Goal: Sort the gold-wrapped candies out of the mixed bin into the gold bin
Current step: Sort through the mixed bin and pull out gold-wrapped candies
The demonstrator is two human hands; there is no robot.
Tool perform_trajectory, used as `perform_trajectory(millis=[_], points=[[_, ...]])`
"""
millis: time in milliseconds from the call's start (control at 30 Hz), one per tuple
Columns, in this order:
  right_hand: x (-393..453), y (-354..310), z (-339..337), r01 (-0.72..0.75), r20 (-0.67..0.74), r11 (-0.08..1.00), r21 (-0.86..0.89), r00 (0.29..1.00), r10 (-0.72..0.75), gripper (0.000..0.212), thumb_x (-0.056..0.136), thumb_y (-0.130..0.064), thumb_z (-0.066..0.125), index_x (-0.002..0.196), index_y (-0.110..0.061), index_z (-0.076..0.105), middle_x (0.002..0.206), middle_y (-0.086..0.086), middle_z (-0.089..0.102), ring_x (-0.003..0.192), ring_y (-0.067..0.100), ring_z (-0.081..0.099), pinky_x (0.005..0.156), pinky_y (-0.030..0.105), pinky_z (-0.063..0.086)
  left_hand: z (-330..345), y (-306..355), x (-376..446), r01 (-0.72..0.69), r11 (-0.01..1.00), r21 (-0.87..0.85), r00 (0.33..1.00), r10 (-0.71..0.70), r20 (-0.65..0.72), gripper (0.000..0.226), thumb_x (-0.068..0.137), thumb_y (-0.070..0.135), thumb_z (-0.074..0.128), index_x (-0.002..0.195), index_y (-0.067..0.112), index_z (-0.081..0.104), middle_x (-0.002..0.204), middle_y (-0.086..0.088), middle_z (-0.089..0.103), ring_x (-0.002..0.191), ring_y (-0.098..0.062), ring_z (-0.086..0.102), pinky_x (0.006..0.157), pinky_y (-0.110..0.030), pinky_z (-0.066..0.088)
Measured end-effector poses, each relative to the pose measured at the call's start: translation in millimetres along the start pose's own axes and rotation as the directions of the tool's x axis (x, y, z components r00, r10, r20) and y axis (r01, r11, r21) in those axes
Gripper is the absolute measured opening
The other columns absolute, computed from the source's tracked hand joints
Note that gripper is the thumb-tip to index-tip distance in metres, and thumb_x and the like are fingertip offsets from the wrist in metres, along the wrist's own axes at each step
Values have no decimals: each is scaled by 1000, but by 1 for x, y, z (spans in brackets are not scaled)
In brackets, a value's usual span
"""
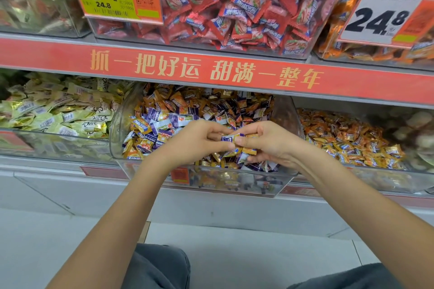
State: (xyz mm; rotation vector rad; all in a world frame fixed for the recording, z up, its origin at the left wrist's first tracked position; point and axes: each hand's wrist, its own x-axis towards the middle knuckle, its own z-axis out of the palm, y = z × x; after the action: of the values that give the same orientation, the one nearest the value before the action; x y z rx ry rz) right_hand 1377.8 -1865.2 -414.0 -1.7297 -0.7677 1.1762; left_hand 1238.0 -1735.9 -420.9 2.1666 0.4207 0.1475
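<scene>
**Head view: picking gold from the mix**

Gold-wrapped candies (pixel 249 150) sit bunched in the right hand (pixel 270 145), over the front edge of the mixed bin (pixel 206 180). The left hand (pixel 199 142) pinches a purple-and-white piece (pixel 231 137) beside them. Judged best: drop that purple one back, then carry only gold rightward to the gold bin (pixel 347 138) on the same shelf.

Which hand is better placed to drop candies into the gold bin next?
Right, probably. The right hand already holds gold-wrapped candies and is nearer the gold bin at right; the left hand only pinches a wrapper between them, over the mixed bin.
</scene>
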Motion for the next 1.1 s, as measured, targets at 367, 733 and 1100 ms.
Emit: perform_trajectory(millis=[367, 733, 1100], points=[[-8, -2, -7, 8, -84, 941, 339, 996, 22, 18, 94, -4, 55, 103, -12, 69, 88, 7, 68, 71, 16, 60, 52, 24, 48, -1, 4, 6, 47, 996, 73, 976, -30, -214, 24, 94, 17, 56, 117, 11, 61, 101, -3, 69, 78, -6, 68, 68, -21, 55], [-12, -5, -4, 59, -129, 828, 558, 992, 16, 21, 95, 0, 50, 112, -7, 61, 95, 13, 65, 63, 14, 61, 50, 21, 46, 12, 20, 7, 32, 860, -509, 994, -80, -73, 24, 89, 5, 62, 113, 6, 62, 91, -10, 72, 79, -11, 71, 72, -18, 56], [-4, -2, 1, 173, -302, 905, 390, 952, -52, 19, 90, -19, 63, 107, -10, 63, 91, 2, 62, 74, 12, 55, 58, 20, 49, 16, 22, 10, 56, 854, -518, 979, -149, -139, 16, 92, 23, 59, 95, 8, 55, 93, -11, 69, 79, -18, 72, 73, -27, 59]])
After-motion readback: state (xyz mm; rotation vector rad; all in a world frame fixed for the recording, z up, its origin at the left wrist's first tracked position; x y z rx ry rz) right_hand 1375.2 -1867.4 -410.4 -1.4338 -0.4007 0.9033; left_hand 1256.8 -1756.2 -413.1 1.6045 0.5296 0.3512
